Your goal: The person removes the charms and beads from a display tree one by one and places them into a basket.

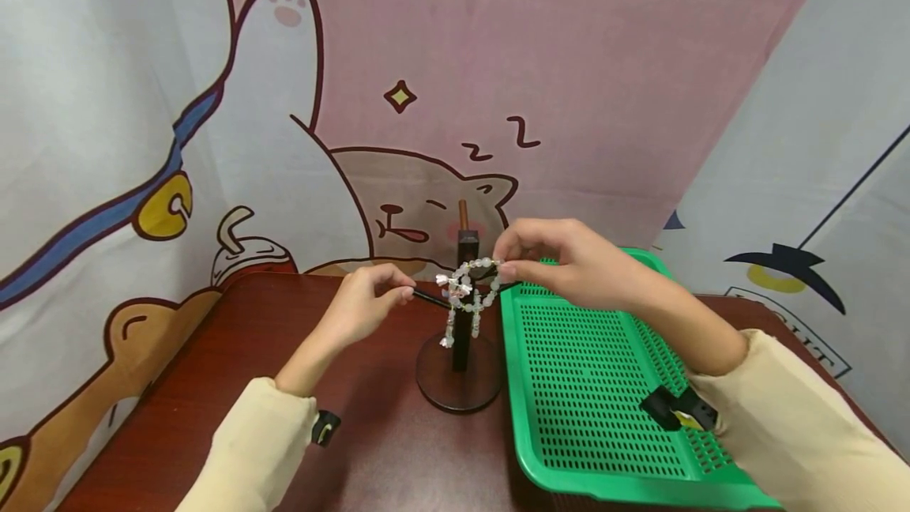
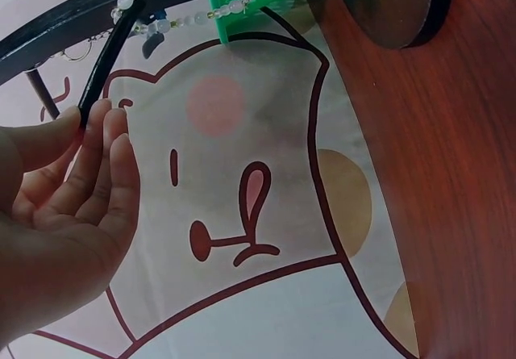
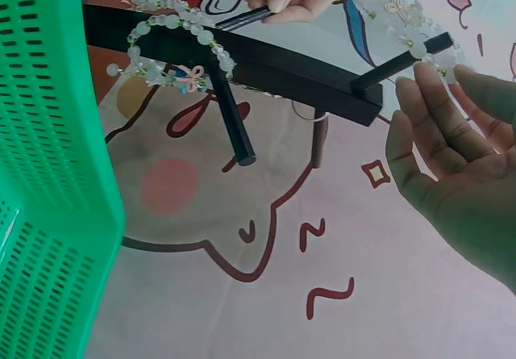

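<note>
A black stand [image 1: 465, 314] with a round base [image 1: 458, 385] rises from the dark red table. Pale bead bracelets [image 1: 469, 287] with small charms hang around its thin side pegs. My left hand [image 1: 405, 293] pinches the tip of the left peg [image 1: 429, 298]; its fingertips [image 2: 101, 117] press on that black rod [image 2: 105, 73]. My right hand [image 1: 506, 265] pinches the beads at the right side, by the post's top. In the right wrist view its fingers [image 3: 419, 77] meet the beads [image 3: 415, 28] at a peg's end [image 3: 403, 59], and more beads [image 3: 169, 36] drape the crossbar [image 3: 258, 52].
A green perforated tray [image 1: 590, 385] lies just right of the stand's base, under my right forearm. A cartoon-printed cloth [image 1: 426, 101] hangs close behind the table [image 1: 213, 354]. The table's left edge is near my left sleeve.
</note>
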A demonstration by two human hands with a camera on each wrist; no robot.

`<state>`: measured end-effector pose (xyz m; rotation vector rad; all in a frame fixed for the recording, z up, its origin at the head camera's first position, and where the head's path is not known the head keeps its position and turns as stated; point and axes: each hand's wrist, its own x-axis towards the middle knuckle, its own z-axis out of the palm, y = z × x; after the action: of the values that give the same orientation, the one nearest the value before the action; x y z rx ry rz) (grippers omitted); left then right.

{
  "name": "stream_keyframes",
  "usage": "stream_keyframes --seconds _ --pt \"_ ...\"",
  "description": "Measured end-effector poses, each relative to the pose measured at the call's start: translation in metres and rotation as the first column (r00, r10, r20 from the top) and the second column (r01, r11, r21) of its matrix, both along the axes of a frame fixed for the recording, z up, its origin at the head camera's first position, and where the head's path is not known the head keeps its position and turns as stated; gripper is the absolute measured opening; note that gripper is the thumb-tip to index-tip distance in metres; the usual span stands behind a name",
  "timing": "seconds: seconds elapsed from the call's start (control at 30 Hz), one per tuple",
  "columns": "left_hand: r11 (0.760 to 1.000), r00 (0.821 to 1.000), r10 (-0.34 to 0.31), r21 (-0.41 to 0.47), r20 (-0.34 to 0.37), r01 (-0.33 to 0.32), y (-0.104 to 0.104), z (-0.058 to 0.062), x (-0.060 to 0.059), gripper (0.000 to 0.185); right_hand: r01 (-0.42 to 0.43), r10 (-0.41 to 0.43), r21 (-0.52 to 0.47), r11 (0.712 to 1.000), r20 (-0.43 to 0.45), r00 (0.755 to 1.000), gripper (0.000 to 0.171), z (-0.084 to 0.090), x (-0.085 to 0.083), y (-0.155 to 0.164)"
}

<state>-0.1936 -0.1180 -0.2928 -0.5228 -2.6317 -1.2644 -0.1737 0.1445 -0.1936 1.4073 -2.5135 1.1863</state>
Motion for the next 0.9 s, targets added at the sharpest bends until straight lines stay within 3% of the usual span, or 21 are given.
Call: stream_keyframes --seconds 0.37,0.9 --pt "1.0 1.0 0.007 -0.006 -0.014 -0.008 0.0 0.0 0.0 0.005 -0.041 0.041 0.012 0.999 0.023 0.999 0.006 -0.002 0.003 0.009" --pt "1.0 1.0 -0.005 0.012 -0.001 0.005 -0.001 -0.002 0.0 0.005 0.055 -0.065 0.075 0.996 0.134 0.989 0.004 -0.028 -0.013 0.053"
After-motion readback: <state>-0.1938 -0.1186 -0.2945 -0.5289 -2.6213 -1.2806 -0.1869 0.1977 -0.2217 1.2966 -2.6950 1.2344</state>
